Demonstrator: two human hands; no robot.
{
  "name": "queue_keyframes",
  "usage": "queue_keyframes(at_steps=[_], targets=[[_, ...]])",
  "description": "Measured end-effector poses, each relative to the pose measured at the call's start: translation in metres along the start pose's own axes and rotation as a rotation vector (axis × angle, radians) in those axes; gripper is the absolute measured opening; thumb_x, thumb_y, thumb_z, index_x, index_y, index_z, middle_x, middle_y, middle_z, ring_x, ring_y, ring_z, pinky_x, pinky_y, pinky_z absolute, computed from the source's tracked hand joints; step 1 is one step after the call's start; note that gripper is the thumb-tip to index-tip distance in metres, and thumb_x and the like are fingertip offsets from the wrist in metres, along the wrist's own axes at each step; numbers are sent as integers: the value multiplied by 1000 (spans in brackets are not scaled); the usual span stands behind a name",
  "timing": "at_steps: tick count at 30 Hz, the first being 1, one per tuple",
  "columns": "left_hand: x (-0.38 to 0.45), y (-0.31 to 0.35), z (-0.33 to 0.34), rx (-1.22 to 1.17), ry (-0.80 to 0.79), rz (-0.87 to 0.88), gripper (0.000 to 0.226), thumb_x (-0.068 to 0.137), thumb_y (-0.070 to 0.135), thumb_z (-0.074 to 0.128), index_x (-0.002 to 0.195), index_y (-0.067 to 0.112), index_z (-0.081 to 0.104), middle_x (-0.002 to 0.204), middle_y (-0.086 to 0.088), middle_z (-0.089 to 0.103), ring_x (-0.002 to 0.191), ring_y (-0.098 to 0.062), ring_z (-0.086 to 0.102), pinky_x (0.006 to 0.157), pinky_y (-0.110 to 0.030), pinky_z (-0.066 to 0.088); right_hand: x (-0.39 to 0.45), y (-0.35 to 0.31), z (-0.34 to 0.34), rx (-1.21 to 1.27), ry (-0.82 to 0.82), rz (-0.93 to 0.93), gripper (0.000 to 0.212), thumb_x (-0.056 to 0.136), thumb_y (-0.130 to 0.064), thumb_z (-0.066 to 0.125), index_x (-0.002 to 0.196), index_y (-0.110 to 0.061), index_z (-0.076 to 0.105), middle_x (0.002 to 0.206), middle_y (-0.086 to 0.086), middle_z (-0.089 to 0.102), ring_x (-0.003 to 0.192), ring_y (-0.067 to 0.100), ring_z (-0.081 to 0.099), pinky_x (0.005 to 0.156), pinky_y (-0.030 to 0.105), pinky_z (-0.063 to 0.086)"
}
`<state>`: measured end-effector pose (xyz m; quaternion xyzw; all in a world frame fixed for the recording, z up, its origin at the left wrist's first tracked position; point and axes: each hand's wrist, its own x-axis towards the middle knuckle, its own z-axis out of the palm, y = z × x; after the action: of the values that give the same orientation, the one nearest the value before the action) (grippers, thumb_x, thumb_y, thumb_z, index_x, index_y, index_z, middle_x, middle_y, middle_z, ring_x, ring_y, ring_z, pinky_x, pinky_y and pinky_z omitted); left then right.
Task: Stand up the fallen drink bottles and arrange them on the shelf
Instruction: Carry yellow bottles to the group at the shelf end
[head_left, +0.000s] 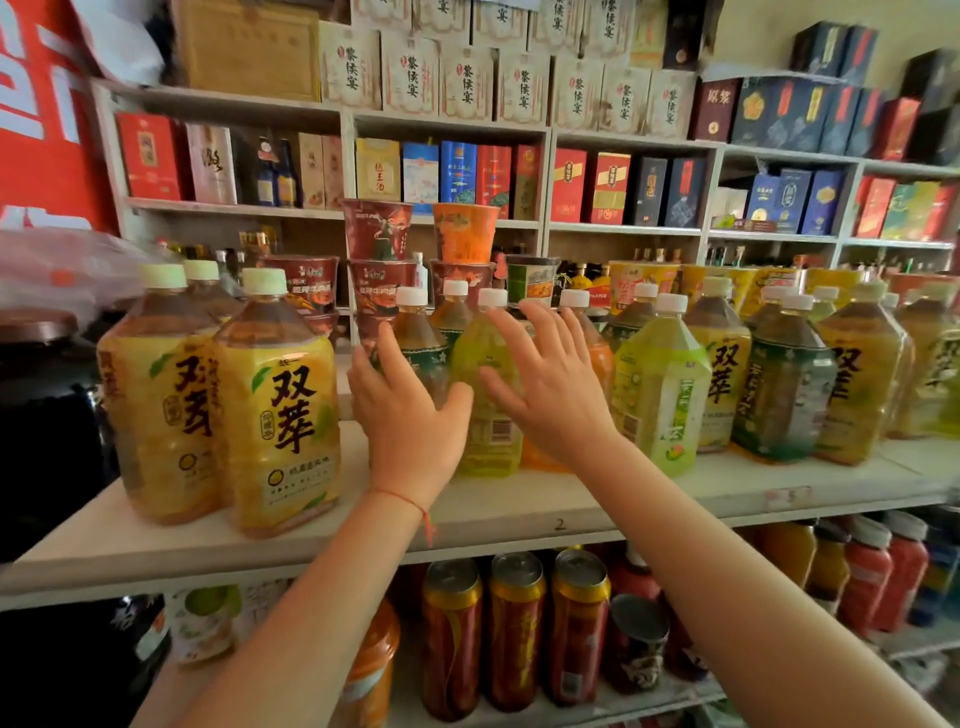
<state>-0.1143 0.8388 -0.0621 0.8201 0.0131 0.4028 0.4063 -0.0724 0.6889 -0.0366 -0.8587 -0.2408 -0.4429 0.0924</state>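
Observation:
On the white shelf (519, 506) drink bottles stand upright in a row. My left hand (408, 410) reaches in with fingers straight, in front of a dark green-labelled bottle (421, 338). My right hand (545, 387) is spread open, its fingers over a yellow-green bottle (485, 415) and an orange bottle (597, 353) behind it. Whether either palm touches a bottle I cannot tell. Two large yellow tea bottles (280, 415) stand at the left. A pale green bottle (662, 395) stands right of my right hand, with several more bottles beyond it.
Stacked instant noodle cups (379, 234) stand behind the bottles. Boxed liquor (519, 182) fills the wall shelves at the back. Below the shelf are cans (514, 629) and red bottles (883, 577). A dark jar (41, 415) stands at far left.

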Motion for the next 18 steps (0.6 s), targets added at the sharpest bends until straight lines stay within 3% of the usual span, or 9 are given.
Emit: queue_keyframes(at_steps=[2, 4, 6, 9, 12, 15, 18], targets=[[-11, 10, 4, 79, 102, 233, 78, 92, 34, 58, 157, 11, 22, 163, -24, 15, 152, -42, 13, 123, -59, 19, -6, 6, -6, 83, 163, 40, 50, 100, -41, 44, 144, -18, 43, 146, 15, 45, 140, 33, 36, 123, 50, 19], [-18, 27, 14, 39, 108, 444, 60, 92, 31, 52, 146, 9, 43, 156, -20, 35, 147, -37, 29, 120, -56, 28, -10, 18, -16, 162, 318, 116, 44, 98, -30, 48, 139, -12, 47, 139, 14, 48, 133, 32, 41, 116, 48, 30], [-24, 46, 30, -30, 35, 526, 46, 92, 30, 48, 132, 10, 57, 141, -13, 52, 135, -28, 46, 113, -49, 40, -14, 40, -29, 210, 448, 250, 41, 98, -24, 49, 137, -10, 47, 135, 13, 49, 125, 30, 44, 106, 41, 34], [-32, 71, 54, -41, -4, 577, 38, 91, 28, 48, 122, 11, 64, 128, -8, 58, 124, -23, 52, 109, -37, 42, -20, 82, -50, 307, 525, 469, 43, 95, -17, 49, 136, -7, 44, 129, 14, 48, 117, 27, 42, 97, 34, 32], [-35, 93, 84, 24, -35, 601, 38, 89, 28, 51, 120, 12, 65, 126, -10, 58, 121, -27, 52, 105, -45, 44, -23, 133, -66, 370, 393, 629, 50, 92, -15, 50, 139, -5, 38, 134, 15, 45, 124, 28, 38, 99, 40, 35], [-35, 118, 115, 147, -89, 575, 41, 90, 25, 61, 130, 16, 62, 135, -16, 54, 129, -35, 47, 113, -51, 36, -23, 180, -77, 421, 178, 705, 55, 95, -17, 52, 146, -7, 33, 144, 13, 43, 130, 29, 42, 100, 39, 40], [-30, 137, 140, 312, -128, 578, 52, 96, 37, 58, 146, 26, 49, 148, -21, 43, 140, -39, 36, 120, -49, 20, -13, 209, -83, 492, 8, 684, 49, 99, -21, 51, 144, -7, 35, 131, 10, 52, 102, 21, 53, 81, 28, 41]])
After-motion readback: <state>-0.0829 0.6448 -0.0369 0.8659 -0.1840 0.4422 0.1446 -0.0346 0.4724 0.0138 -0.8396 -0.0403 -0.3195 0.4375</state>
